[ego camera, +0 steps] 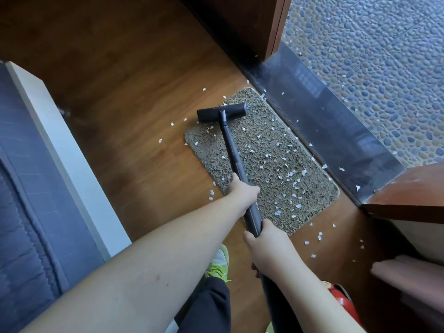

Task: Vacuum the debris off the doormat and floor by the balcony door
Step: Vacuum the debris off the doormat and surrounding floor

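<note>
Head view, the only one we've got. We're early in the job, as we judge it. The doormat is w/ white debris flakes over most of its middle and near end; only the far corner, by the vacuum head, looks mostly clean. More flakes sit on the wood floor: a few to the left of the mat, a cluster off its near-right corner, some along the dark door threshold, and a few out on the pebbled balcony tiles. So most of the mat, the floor on both sides and the sill strip are left to do.

The vacuum head rests at the mat's far-left corner, part on the mat, part over the bare floor. From it the dark vacuum tube runs back toward us across the mat's left side.

Our left hand is further down the tube, fingers curled closed round it, above the mat's near-left edge. Our right hand is closed round the tube's upper end, just behind the left; the hose carries on below it. Both hands are on the tube, well apart from the head. A red vacuum body shows bottom right, partly hidden by the forearm.
</note>
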{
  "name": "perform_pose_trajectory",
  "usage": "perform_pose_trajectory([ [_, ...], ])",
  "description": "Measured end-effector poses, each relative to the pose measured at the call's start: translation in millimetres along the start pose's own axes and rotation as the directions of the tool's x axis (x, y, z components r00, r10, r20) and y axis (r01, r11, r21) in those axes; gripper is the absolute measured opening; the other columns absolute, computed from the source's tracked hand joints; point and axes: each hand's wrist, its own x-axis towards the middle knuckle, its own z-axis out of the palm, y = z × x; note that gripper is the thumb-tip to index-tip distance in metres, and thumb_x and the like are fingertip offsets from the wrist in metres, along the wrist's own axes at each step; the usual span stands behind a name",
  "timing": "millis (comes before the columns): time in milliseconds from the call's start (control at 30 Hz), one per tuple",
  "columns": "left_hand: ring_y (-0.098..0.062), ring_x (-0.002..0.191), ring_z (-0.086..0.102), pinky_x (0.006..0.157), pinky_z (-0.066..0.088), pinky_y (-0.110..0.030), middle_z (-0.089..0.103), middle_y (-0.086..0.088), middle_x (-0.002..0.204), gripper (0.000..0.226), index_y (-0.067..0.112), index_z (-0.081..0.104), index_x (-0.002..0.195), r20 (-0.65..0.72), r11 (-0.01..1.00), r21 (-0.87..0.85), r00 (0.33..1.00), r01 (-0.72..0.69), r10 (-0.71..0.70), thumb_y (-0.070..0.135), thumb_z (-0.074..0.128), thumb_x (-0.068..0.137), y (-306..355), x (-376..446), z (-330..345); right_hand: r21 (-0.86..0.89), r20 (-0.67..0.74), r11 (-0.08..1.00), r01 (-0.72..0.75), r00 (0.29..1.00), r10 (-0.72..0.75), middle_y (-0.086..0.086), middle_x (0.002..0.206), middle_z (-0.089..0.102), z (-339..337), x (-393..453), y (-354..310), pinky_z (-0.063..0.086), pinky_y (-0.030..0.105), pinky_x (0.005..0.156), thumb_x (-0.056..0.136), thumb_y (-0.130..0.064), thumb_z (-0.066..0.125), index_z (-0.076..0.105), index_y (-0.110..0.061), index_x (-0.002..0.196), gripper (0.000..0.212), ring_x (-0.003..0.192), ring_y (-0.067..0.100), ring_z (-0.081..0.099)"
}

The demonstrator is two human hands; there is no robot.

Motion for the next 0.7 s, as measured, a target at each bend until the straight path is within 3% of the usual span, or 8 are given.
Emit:
perform_pose_trajectory([
  [167, -0.034, 0.1, 0.066, 0.079, 0.06, -0.044, 0.052, -0.011, 0.122, 0.096, 0.032, 0.007, 0.157, -0.016, 1.0, 0.028, 1.0, -0.007, 0.008, 0.019, 0.067, 0.084, 27, 22, -14, 0.0, -0.007, 1.0, -0.02, 1.0, 0.02, 0.016, 0.1, 0.066, -4, 24, -29, 0.058, 0.05, 0.077, 0.086, -0.042, 0.049, 0.049, -0.012, 0.107, 0.037, 0.088, 0.036, 0.069],
  [367, -0.032, 0.075, 0.061, 0.073, 0.061, -0.047, 0.054, -0.019, 0.114, 0.079, 0.023, 0.022, 0.149, 0.018, 0.998, -0.054, 1.0, -0.024, 0.025, 0.01, 0.068, 0.086, 47, 36, -20, 0.005, -0.022, 1.0, 0.006, 1.0, -0.006, 0.019, 0.104, 0.067, -11, 42, -47, 0.058, 0.049, 0.081, 0.087, -0.037, 0.052, 0.052, -0.008, 0.11, 0.038, 0.092, 0.036, 0.069],
  [433, -0.034, 0.084, 0.065, 0.079, 0.06, -0.051, 0.055, -0.019, 0.114, 0.076, 0.021, 0.025, 0.147, 0.005, 0.999, -0.036, 0.999, -0.033, 0.033, 0.012, 0.068, 0.086, 51, 36, -23, 0.003, -0.025, 1.0, 0.014, 1.0, -0.014, 0.019, 0.105, 0.067, -12, 46, -49, 0.058, 0.049, 0.081, 0.086, -0.038, 0.052, 0.052, -0.008, 0.111, 0.039, 0.093, 0.036, 0.069],
  [533, -0.039, 0.101, 0.065, 0.082, 0.059, -0.052, 0.051, -0.016, 0.12, 0.09, 0.026, 0.014, 0.154, -0.002, 1.0, 0.005, 1.0, -0.011, 0.011, 0.017, 0.069, 0.083, 52, 35, -24, -0.003, -0.026, 1.0, 0.016, 1.0, -0.016, 0.019, 0.104, 0.067, -12, 46, -49, 0.057, 0.05, 0.081, 0.087, -0.038, 0.052, 0.051, -0.008, 0.111, 0.039, 0.093, 0.037, 0.069],
  [700, -0.037, 0.107, 0.063, 0.083, 0.059, -0.047, 0.048, -0.013, 0.132, 0.096, 0.031, 0.008, 0.156, -0.035, 0.999, 0.044, 0.999, 0.007, -0.006, 0.02, 0.068, 0.083, 31, 27, -15, -0.022, -0.007, 1.0, -0.006, 1.0, 0.006, 0.017, 0.103, 0.066, -6, 28, -32, 0.058, 0.049, 0.079, 0.086, -0.041, 0.05, 0.05, -0.011, 0.11, 0.039, 0.09, 0.036, 0.069],
])
